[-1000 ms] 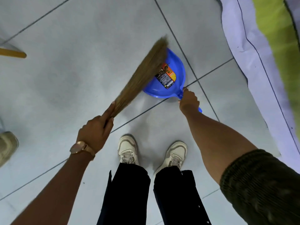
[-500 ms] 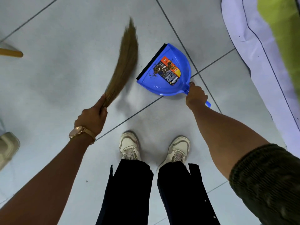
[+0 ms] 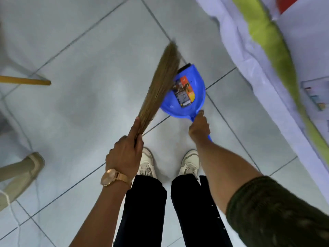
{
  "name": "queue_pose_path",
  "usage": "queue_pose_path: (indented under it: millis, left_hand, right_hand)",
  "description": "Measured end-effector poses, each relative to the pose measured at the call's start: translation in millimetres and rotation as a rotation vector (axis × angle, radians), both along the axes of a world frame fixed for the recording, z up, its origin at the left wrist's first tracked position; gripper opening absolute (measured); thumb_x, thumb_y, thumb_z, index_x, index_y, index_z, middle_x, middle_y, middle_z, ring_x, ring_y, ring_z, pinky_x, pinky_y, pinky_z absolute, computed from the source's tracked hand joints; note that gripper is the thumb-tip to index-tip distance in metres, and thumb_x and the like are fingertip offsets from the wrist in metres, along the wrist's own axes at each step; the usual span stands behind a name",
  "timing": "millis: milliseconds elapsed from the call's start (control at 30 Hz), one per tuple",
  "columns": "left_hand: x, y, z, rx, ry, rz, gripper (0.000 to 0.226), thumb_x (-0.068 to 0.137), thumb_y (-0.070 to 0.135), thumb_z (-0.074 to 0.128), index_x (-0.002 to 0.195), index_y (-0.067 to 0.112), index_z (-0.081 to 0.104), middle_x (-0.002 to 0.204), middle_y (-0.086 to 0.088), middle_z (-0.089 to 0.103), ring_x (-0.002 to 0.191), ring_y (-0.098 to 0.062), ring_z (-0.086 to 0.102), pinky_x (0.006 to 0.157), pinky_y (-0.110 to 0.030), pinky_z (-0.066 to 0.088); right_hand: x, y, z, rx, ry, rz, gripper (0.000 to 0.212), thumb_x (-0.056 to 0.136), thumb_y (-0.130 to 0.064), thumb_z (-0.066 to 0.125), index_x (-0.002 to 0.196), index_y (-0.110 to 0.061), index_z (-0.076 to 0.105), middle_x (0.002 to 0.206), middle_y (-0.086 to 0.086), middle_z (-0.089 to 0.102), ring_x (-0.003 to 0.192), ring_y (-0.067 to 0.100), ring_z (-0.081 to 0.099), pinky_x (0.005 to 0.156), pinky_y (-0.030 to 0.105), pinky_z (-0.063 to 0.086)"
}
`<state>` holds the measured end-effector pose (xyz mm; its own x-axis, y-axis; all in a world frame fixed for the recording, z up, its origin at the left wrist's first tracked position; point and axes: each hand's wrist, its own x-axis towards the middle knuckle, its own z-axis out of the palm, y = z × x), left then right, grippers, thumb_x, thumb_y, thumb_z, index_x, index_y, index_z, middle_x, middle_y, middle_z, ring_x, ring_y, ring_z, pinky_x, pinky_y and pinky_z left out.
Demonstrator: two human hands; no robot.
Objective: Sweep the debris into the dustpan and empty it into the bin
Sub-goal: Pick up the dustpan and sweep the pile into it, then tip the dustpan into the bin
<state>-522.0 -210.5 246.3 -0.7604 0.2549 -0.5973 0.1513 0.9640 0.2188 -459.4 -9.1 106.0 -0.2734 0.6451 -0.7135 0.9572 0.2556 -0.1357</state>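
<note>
With left hand (image 3: pixel 124 155) clamped round the broom (image 3: pixel 160 81) neck and right hand (image 3: pixel 199 129) gripping the blue dustpan (image 3: pixel 187 97) handle, pan flat on the floor (image 3: pixel 89 68), bristles over its mouth. Easy to flick debris past the lip, or nudge the pan off the tile and let bits slip under. Bin nowhere visible.

One broom (image 3: pixel 161 82) and one blue dustpan (image 3: pixel 187 93) are seen. Two hands are counted, the left hand (image 3: pixel 124 154) and the right hand (image 3: pixel 199 129). Two white shoes (image 3: pixel 146 164) are seen, and one watch (image 3: pixel 111 178). One wooden stick (image 3: pixel 25 80) is seen at the left, perhaps another handle.
</note>
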Motion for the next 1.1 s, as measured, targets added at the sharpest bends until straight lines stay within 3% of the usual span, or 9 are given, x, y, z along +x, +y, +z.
queue_pose_path:
  millis: [133, 333, 533, 800, 1000, 1100]
  left_hand:
    - [-7.1, 7.1, 78.4, 0.024, 0.082, 0.030, 0.055, 0.099, 0.039, 0.030, 0.148, 0.050, 0.008, 0.098, -0.012, 0.064, 0.088, -0.039, 0.062, 0.072, -0.044, 0.049]
    - [-4.0, 25.2, 193.3, -0.093, 0.112, -0.119, 0.055, 0.100, 0.037, 0.028, 0.150, 0.046, 0.006, 0.106, -0.015, 0.062, 0.092, -0.038, 0.063, 0.076, -0.042, 0.048]
    - [32.0, 61.6, 275.4, -0.150, 0.029, -0.399, 0.048, 0.099, 0.037, 0.032, 0.146, 0.036, 0.028, 0.121, -0.019, 0.061, 0.108, -0.038, 0.062, 0.092, -0.043, 0.049]
    - [141.0, 140.0, 327.2, -0.132, -0.012, -0.875, 0.051, 0.099, 0.031, 0.036, 0.148, 0.033, 0.026, 0.136, -0.016, 0.053, 0.125, -0.034, 0.052, 0.100, -0.041, 0.041]
    - [258.3, 174.2, 339.1, -0.255, -0.079, -1.194, 0.071, 0.094, 0.025, 0.041, 0.154, 0.024, 0.003, 0.146, -0.018, 0.042, 0.130, -0.034, 0.047, 0.107, -0.045, 0.039]
    - [325.3, 181.7, 335.1, -0.259, -0.054, -1.315, 0.058, 0.094, 0.026, 0.038, 0.150, 0.023, 0.024, 0.142, -0.018, 0.046, 0.128, -0.035, 0.049, 0.107, -0.044, 0.041]
  right_hand:
    - [43.5, -17.0, 76.3, -0.026, 0.047, -0.132, 0.062, 0.089, 0.001, 0.044, 0.145, -0.017, 0.024, 0.136, 0.012, 0.049, 0.125, 0.036, 0.050, 0.101, 0.053, 0.043]
    - [137.4, -28.6, 230.5, 0.051, 0.046, -0.351, 0.043, 0.087, -0.006, 0.050, 0.129, -0.009, 0.042, 0.123, 0.014, 0.060, 0.115, 0.038, 0.055, 0.095, 0.049, 0.047]
    - [237.3, -52.0, 367.4, 0.148, 0.103, -0.532, 0.041, 0.086, 0.000, 0.053, 0.126, -0.001, 0.043, 0.120, 0.023, 0.059, 0.114, 0.044, 0.055, 0.093, 0.051, 0.046]
    - [325.0, -81.5, 430.0, 0.156, 0.200, -0.958, 0.031, 0.087, -0.003, 0.055, 0.115, -0.002, 0.043, 0.120, 0.023, 0.058, 0.114, 0.043, 0.056, 0.092, 0.047, 0.046]
    - [437.1, -94.1, 436.9, 0.165, 0.198, -1.241, 0.029, 0.089, -0.003, 0.050, 0.117, -0.001, 0.044, 0.124, 0.020, 0.055, 0.116, 0.042, 0.053, 0.091, 0.045, 0.046]
    - [522.4, -97.2, 432.1, 0.202, 0.158, -1.314, 0.029, 0.087, -0.002, 0.047, 0.116, -0.001, 0.047, 0.123, 0.021, 0.056, 0.115, 0.042, 0.054, 0.092, 0.047, 0.047]
